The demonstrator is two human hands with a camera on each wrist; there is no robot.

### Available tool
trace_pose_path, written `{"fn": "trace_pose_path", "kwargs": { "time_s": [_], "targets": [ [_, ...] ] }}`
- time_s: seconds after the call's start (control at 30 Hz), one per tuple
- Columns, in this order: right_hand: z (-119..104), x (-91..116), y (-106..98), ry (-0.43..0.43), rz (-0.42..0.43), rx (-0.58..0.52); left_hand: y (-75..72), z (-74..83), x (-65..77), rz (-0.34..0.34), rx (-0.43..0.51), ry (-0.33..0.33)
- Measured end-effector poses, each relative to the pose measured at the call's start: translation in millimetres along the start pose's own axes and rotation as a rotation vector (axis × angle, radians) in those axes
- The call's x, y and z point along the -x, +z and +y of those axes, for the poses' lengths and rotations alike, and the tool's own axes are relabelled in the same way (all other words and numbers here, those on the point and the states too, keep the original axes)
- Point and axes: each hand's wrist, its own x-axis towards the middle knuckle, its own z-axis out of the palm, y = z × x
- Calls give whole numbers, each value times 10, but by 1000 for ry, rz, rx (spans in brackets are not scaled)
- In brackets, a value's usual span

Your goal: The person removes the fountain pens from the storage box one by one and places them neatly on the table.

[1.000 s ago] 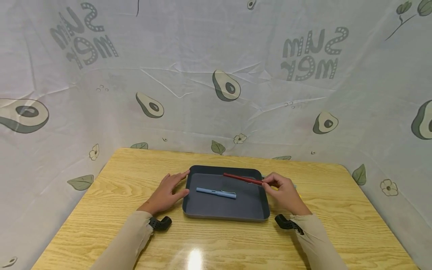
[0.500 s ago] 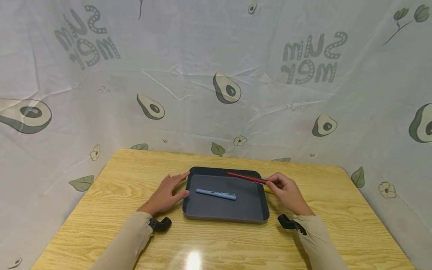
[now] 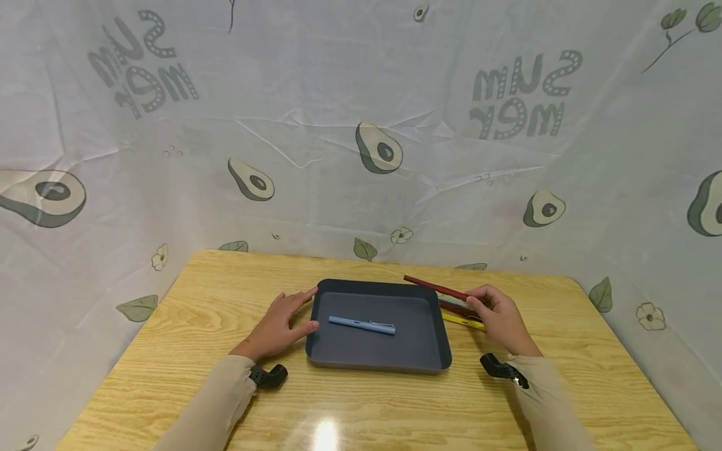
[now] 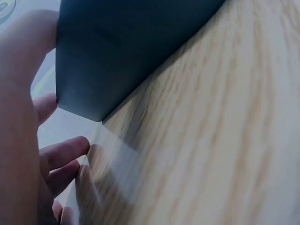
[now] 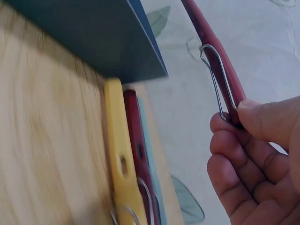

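A dark grey tray (image 3: pixel 361 352) lies on the table with a light blue pen (image 3: pixel 361 324) inside. My left hand (image 3: pixel 277 327) rests against the tray's left side, its fingers spread and the thumb at the rim. To the right of the tray, my right hand (image 3: pixel 503 318) pinches a dark red pen (image 3: pixel 431 286) by its clip end, between thumb and fingers. The held pen is raised, pointing left past the tray's far right corner. Beneath it on the table, a yellow pen (image 5: pixel 118 136), another dark red pen (image 5: pixel 138 150) and a pale teal pen (image 5: pixel 151 159) lie side by side.
The wooden table (image 3: pixel 361 413) reaches back to a pale curtain (image 3: pixel 316 207) printed with avocados, which also hangs at both sides. The tray's right wall (image 5: pixel 93 37) stands close to the ends of the pens on the table.
My right hand has moved right with the dark red pen, from over the tray to above the other pens, which now show more. My left hand and the tray have stayed put.
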Motion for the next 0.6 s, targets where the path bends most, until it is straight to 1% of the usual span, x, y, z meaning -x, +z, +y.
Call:
{"fn": "trace_pose_path", "kwargs": {
  "time_s": [0.17, 0.33, 0.47, 0.6],
  "targets": [
    [131, -65, -197, 19, 10, 71, 13, -2, 12, 10, -6, 0],
    [302, -135, -355, 29, -8, 159, 12, 19, 20, 17, -7, -8],
    [426, -160, -428, 47, -35, 207, 0, 43, 13, 14, -4, -15],
    [514, -173, -449, 74, -86, 212, -6, 54, -2, 12, 3, -14]
  ]
}}
